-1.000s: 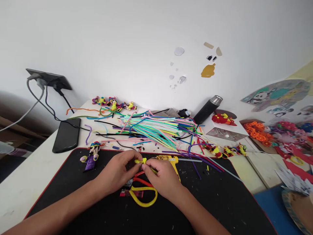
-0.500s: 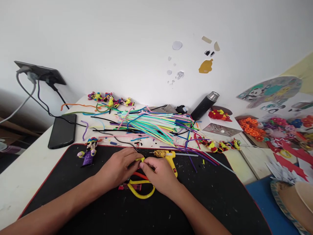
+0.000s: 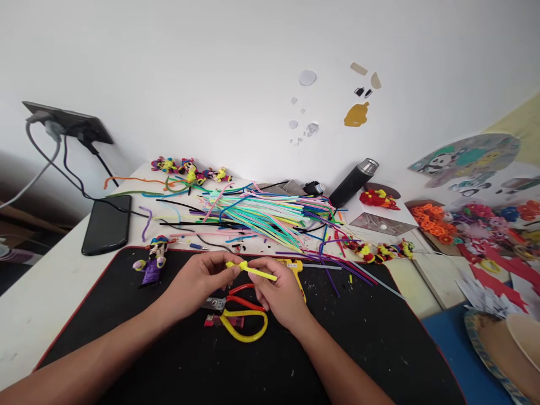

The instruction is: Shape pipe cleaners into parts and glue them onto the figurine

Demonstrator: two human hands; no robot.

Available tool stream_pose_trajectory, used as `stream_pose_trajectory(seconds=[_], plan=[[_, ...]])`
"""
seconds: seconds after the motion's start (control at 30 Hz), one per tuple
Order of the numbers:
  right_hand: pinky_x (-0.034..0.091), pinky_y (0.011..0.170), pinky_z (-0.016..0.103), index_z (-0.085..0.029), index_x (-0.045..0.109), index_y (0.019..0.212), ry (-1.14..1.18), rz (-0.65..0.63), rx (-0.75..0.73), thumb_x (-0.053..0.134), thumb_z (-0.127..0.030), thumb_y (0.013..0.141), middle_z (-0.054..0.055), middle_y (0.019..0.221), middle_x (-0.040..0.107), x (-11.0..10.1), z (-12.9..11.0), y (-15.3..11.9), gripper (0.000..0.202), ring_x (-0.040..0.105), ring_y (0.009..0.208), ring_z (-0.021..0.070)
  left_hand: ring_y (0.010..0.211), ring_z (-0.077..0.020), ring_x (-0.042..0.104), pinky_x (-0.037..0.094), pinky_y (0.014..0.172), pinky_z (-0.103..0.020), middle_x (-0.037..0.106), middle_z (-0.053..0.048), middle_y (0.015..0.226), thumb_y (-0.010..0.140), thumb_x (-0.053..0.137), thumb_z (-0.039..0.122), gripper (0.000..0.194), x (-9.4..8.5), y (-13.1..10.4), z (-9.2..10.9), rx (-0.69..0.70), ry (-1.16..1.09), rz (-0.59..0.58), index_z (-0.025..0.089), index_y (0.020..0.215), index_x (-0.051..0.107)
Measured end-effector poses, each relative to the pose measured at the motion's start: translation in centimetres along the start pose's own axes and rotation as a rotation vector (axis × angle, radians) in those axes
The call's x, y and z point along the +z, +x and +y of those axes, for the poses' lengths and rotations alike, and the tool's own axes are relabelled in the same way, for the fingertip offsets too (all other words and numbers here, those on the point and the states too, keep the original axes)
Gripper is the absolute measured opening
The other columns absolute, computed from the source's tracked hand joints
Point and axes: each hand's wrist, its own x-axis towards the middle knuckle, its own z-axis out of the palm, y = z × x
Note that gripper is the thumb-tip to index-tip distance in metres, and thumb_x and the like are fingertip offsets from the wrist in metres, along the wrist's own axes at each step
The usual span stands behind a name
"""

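A yellow pipe cleaner (image 3: 261, 274) is held between my two hands, with a bent or knotted part at its left end and a straight tail pointing right. My left hand (image 3: 203, 283) pinches the bent end between thumb and fingers. Around the straight part, my right hand (image 3: 276, 289) has its fingers closed, the tail lying across them. Just below the hands lie scissors (image 3: 245, 338) with yellow handles and a red-handled pair of pliers (image 3: 248, 304). Partly hidden behind my right hand is a yellow glue gun (image 3: 297, 275).
A purple pipe-cleaner figure (image 3: 152, 270) stands left on the black mat (image 3: 181, 360). Behind lies a pile of coloured pipe cleaners (image 3: 261, 216). A phone (image 3: 107, 225) is at the left, a black flask (image 3: 352, 183) at the back, more figures (image 3: 379, 250) at the right.
My hands have risen slightly and turned, so the straight tail of the yellow pipe cleaner now shows. More of the pliers below is uncovered, while my right hand covers more of the glue gun.
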Motion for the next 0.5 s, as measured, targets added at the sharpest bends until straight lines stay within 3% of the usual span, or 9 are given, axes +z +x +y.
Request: stream_pose_trajectory(seconds=[0.13, 0.5], plan=[[0.028, 0.036, 0.019, -0.016, 0.066, 0.106, 0.053, 0.022, -0.017, 0.073, -0.045, 0.083, -0.01, 0.051, 0.052, 0.45, 0.07, 0.23, 0.037, 0.038, 0.036, 0.0067, 0.058, -0.0121, 0.052, 0.044, 0.058, -0.024, 0.067, -0.001, 0.067, 0.072, 0.086, 0.051, 0.042, 0.34, -0.24, -0.01, -0.075, -0.117, -0.06, 0.015, 0.093, 0.08], [0.029, 0.036, 0.017, -0.016, 0.071, 0.102, 0.089, -0.089, -0.096, 0.071, -0.043, 0.09, -0.009, 0.053, 0.053, 0.26, 0.56, 0.09, 0.03, 0.039, 0.036, 0.0048, 0.057, -0.0085, 0.054, 0.044, 0.057, -0.019, 0.066, -0.002, 0.067, 0.066, 0.095, 0.041, 0.036, -0.04, -0.42, 0.27, -0.293, -0.351, -0.197, 0.012, 0.08, 0.081]])
